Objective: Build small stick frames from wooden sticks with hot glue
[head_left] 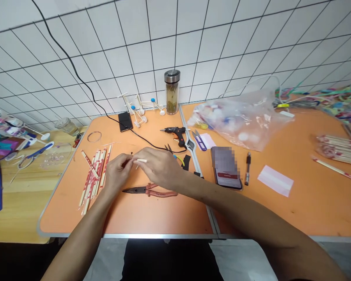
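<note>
Over the orange table my two hands meet fingertip to fingertip. A short pale stick shows at the fingers of my right hand, which is closed on it. My left hand is closed too, its thumb and fingers pinched at the other end of the stick. Fingers cover part of the piece. Beneath my right hand lie long-nose pliers with red handles. To the left of my left hand rests a bunch of wrapped chopsticks. A yellow-handled cutter is partly hidden behind my right hand.
A glue gun with a black cable lies behind my hands, near purple snips. A lidded glass bottle and small stick models stand by the wall. To the right are a phone, a pen and a plastic bag.
</note>
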Available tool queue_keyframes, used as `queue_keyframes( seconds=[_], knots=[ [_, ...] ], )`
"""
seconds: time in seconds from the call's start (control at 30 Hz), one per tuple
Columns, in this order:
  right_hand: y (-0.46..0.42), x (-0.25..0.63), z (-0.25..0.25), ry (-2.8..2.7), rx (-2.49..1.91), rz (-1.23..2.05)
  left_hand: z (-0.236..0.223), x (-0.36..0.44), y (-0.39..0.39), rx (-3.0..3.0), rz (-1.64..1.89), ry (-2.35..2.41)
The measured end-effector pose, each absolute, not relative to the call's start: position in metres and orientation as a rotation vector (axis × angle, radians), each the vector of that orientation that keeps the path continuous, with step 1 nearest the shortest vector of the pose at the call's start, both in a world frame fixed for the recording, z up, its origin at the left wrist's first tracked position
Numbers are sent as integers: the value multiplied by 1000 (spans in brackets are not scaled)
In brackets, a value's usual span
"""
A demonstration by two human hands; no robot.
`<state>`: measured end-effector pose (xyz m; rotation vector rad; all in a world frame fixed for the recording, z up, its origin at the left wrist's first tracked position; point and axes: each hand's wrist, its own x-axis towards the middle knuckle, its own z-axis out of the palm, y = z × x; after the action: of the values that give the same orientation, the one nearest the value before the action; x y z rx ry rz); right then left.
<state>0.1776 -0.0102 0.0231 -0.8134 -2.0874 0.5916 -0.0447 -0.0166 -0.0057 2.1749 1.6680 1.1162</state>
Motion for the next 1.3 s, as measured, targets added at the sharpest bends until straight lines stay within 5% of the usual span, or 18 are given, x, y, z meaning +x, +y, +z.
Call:
queue_keyframes(
  seconds=[0.3, 0.7, 1.3],
  knots=[
    [30, 208, 46, -1596, -915, 948, -16, -34, -23, 2107, 1150, 1562],
    [209, 200, 64, -1817, -1182, 318, -17, -31, -30, 2302, 1245, 1409],
    [314, 157, 29, -1939, -1134, 391, -9, -23, -32, 2433, 1211, 1274]
  ],
)
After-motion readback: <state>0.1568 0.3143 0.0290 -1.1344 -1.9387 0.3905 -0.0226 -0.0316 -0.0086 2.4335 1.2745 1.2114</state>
